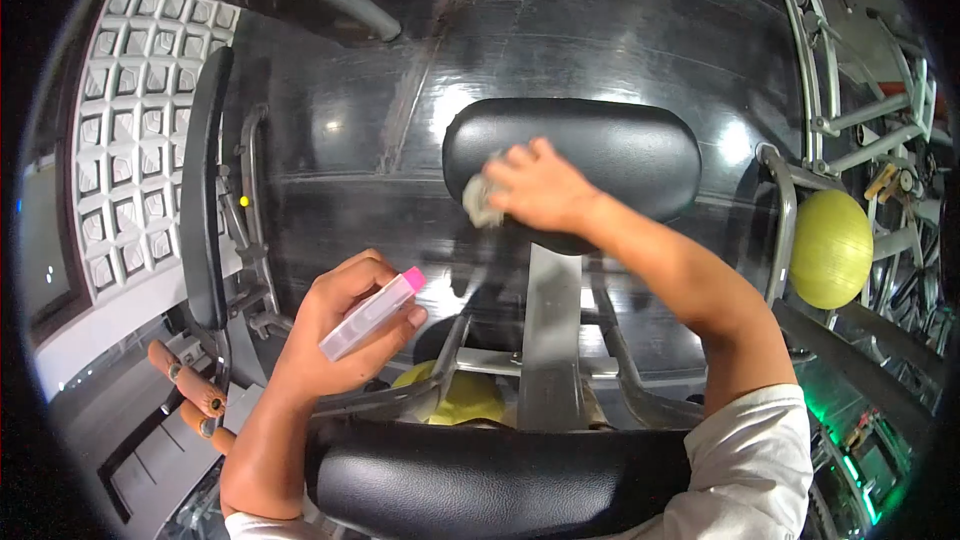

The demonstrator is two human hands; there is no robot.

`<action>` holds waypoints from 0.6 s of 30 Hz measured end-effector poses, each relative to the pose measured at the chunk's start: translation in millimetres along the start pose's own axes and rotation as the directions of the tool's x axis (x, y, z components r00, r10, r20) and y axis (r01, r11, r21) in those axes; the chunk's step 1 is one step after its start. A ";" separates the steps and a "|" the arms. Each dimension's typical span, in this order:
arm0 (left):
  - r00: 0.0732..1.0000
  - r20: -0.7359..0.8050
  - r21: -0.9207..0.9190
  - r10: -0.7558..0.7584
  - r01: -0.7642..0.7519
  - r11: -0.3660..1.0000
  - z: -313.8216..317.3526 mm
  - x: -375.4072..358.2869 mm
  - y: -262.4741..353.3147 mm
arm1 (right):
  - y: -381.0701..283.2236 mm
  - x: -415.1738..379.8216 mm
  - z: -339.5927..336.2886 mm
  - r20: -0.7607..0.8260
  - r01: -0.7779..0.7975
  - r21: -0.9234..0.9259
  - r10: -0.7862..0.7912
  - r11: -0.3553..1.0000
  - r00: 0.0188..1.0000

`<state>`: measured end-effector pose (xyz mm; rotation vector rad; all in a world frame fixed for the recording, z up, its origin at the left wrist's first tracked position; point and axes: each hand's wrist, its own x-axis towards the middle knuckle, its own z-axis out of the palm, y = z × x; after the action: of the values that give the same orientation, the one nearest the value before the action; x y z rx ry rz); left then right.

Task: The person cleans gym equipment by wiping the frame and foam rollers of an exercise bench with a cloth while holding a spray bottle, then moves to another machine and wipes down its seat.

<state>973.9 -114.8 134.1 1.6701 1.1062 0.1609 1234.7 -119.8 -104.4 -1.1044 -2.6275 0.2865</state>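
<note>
My right hand (540,188) presses a crumpled pale cloth (480,202) against the left front edge of a black padded seat (600,155) on a gym machine. My left hand (335,325) hovers lower left of the seat, holding a clear spray bottle with a pink cap (372,313) tilted up to the right. A second black pad (490,480) lies close below me, between my arms.
The machine's grey metal frame (548,340) runs between the two pads. A yellow object (455,395) lies under the frame. A yellow-green exercise ball (830,248) sits at right beside metal racks. A black upright pad (203,190) and orange handles (190,385) stand left. The floor is dark and glossy.
</note>
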 end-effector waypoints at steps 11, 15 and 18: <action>0.998 0.028 -0.001 0.051 -0.051 0.999 4.9 1.1 -2.3 | 13.7 -4.4 -23.3 -0.036 -0.329 -0.024 0.328 0.944 0.944; 0.999 0.049 0.021 0.020 -0.021 1.000 3.9 0.0 -1.7 | -38.2 -1.9 17.9 0.017 0.004 -0.048 -0.003 0.999 1.000; 0.998 0.058 0.005 0.022 -0.022 1.000 4.8 -1.0 -2.2 | -31.7 0.5 22.7 -0.002 0.013 -0.021 -0.013 1.000 1.000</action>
<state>975.0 -118.9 130.6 1.6827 1.0458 0.1224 1205.8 -143.0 -116.6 -1.0936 -2.6406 0.2554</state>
